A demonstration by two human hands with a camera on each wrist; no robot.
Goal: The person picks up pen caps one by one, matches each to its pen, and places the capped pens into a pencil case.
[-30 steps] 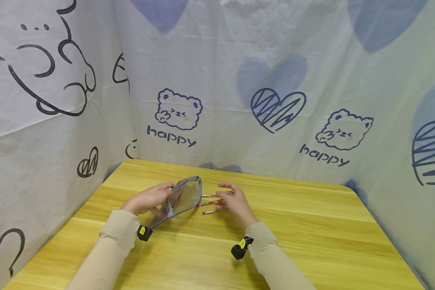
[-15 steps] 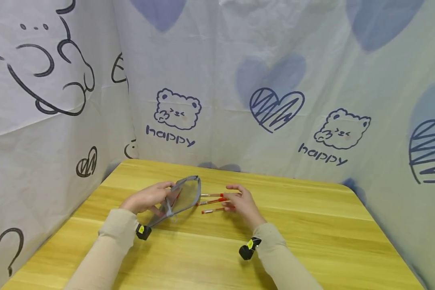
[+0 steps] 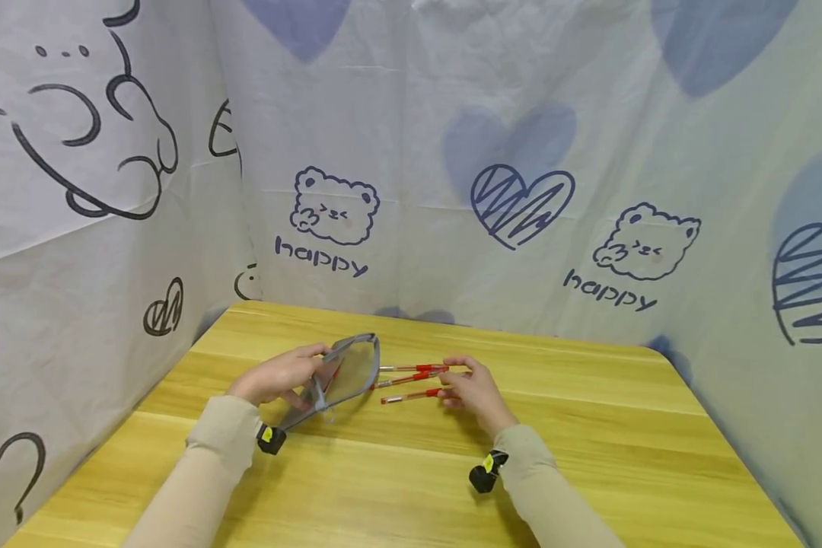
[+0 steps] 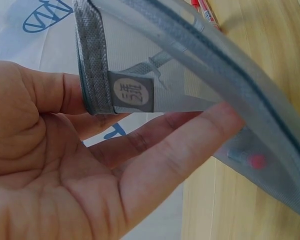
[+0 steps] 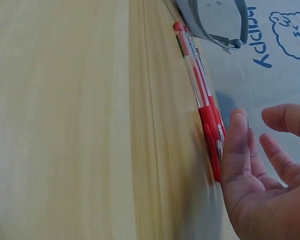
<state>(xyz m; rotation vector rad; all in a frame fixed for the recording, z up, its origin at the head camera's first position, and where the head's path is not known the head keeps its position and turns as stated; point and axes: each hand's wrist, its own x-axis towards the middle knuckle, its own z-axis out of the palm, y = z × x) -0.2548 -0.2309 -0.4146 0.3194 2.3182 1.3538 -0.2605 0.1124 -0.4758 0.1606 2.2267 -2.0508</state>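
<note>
My left hand point(image 3: 277, 377) grips a grey mesh zip pouch point(image 3: 356, 374), its mouth spread open toward the right. A label point(image 4: 132, 93) shows on the pouch's edge in the left wrist view, and something with a pink-red end point(image 4: 256, 161) shows through the mesh. Three red pens point(image 3: 418, 368) lie on the table just right of the pouch mouth, tips toward it. At their capped ends is my right hand point(image 3: 476, 392), fingers loosely bent. In the right wrist view nothing is between its fingers, and the red pen caps point(image 5: 210, 137) lie beside them.
A wooden table point(image 3: 383, 487) spreads under both hands. White cloth point(image 3: 418, 251) printed with hearts and bears hangs behind the table and along its sides. A small black camera sits on each wrist.
My right hand has moved rightward along the pens to their capped ends, uncovering more of their red caps. My left hand and the pouch have stayed almost still.
</note>
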